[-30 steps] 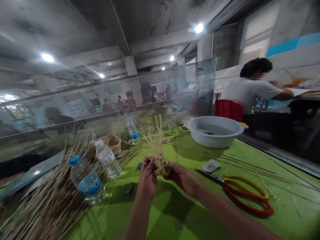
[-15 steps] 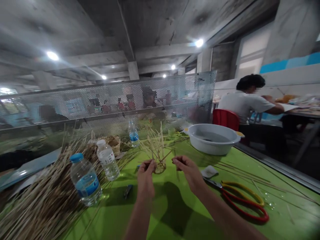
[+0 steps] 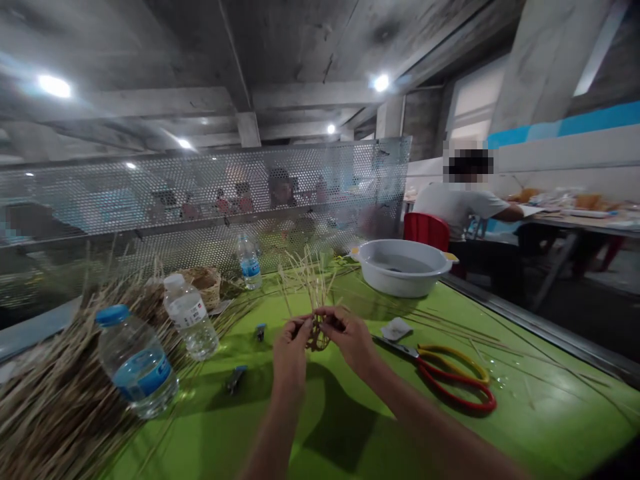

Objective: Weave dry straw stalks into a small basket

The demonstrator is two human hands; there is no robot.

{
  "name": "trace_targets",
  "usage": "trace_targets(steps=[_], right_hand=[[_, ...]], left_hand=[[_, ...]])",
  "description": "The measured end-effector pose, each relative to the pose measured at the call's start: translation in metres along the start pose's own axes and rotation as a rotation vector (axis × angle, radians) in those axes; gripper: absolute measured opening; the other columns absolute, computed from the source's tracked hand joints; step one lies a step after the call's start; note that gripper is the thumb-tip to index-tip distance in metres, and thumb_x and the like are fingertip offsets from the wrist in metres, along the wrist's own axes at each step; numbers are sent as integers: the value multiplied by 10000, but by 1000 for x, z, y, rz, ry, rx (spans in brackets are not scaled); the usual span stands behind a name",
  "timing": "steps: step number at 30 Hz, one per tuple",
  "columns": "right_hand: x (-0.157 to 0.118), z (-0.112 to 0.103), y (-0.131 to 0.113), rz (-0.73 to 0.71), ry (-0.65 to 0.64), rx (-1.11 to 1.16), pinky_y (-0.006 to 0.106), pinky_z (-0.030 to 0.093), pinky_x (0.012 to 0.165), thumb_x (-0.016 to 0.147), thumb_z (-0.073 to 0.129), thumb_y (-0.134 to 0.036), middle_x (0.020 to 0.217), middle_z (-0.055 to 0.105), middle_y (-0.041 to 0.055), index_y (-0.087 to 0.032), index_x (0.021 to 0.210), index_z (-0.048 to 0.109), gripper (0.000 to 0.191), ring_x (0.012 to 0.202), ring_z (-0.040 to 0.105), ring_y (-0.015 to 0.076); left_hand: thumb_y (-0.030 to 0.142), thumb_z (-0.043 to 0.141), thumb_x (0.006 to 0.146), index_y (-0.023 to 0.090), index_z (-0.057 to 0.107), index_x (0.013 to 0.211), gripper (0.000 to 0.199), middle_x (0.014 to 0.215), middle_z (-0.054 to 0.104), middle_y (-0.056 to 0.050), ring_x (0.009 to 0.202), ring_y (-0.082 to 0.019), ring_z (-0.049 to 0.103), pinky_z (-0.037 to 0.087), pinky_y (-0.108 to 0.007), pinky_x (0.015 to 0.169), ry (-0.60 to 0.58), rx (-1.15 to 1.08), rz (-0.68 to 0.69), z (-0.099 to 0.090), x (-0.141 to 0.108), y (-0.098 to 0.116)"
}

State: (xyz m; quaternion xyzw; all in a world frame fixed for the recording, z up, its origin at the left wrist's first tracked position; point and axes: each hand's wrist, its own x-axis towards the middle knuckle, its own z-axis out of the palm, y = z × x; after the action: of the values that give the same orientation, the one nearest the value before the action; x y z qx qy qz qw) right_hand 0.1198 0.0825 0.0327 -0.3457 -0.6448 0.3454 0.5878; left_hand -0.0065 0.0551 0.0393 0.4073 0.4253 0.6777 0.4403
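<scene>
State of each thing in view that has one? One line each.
Left hand: gripping woven piece
Right hand: gripping woven piece
Woven piece: held, strands splayed upward
Blue-capped bottle: capped, upright
White-capped bottle: capped, upright
Far bottle: upright, cap unclear
Scissors: lying flat, blades closed
Basin: upright, liquid inside
Red chair: occupied

Three bottles stand toward the left of the bench (image 3: 215, 443): one with a blue cap (image 3: 137, 377), one with a white cap (image 3: 193, 320), one near the far edge (image 3: 249, 265). Two small clips (image 3: 236, 380) lie right of them. There is one basket (image 3: 213, 293), one basin (image 3: 400, 283) near the far right corner, one pair of scissors (image 3: 425, 360) and one white scrap (image 3: 397, 329). Two hands (image 3: 290, 347) share one woven piece (image 3: 317, 339). The loose strands are too many to count.
</scene>
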Motion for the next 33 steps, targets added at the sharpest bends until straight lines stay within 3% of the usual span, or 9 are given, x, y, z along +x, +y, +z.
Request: trace_targets(steps=[4, 13, 19, 26, 33], right_hand=[[1, -3, -2, -39, -54, -50, 274, 466, 652, 781, 650, -225, 839, 571, 17, -208, 995, 717, 224, 700, 576, 153], [2, -12, -7, -158, -100, -313, 283, 447, 723, 807, 636, -142, 898, 584, 34, -213, 912, 682, 135, 826, 593, 183], [1, -10, -8, -174, -64, -359, 254, 397, 607, 745, 586, -44, 833, 572, 18, -209, 874, 692, 234, 669, 536, 147], [-4, -3, -5, -24, -61, -171, 261, 428, 591, 762, 589, -127, 935, 642, 27, -200, 1045, 642, 297, 595, 512, 125], [1, -8, -5, -77, -94, -148, 313, 468, 759, 768, 645, -187, 949, 528, 52, -204, 810, 686, 61, 908, 551, 207]], left_hand=[[305, 762, 639, 156, 727, 766, 199, 778, 713, -48, 760, -182, 632, 507, -283, 705, 26, 68, 108, -1, 2, 3], [297, 739, 647, 174, 724, 737, 153, 742, 724, -48, 715, -195, 648, 513, -292, 662, 22, 169, 205, -1, 4, 5], [274, 710, 675, 162, 731, 759, 142, 765, 735, -64, 733, -209, 666, 521, -307, 690, -4, 234, 216, -1, 5, 2], [187, 640, 749, 188, 698, 781, 66, 740, 724, -35, 700, -188, 661, 494, -279, 668, 7, 436, 308, -6, 4, 2], [219, 635, 796, 193, 695, 816, 69, 803, 726, -36, 762, -183, 662, 496, -280, 717, -114, 423, 332, -7, 2, 6]])
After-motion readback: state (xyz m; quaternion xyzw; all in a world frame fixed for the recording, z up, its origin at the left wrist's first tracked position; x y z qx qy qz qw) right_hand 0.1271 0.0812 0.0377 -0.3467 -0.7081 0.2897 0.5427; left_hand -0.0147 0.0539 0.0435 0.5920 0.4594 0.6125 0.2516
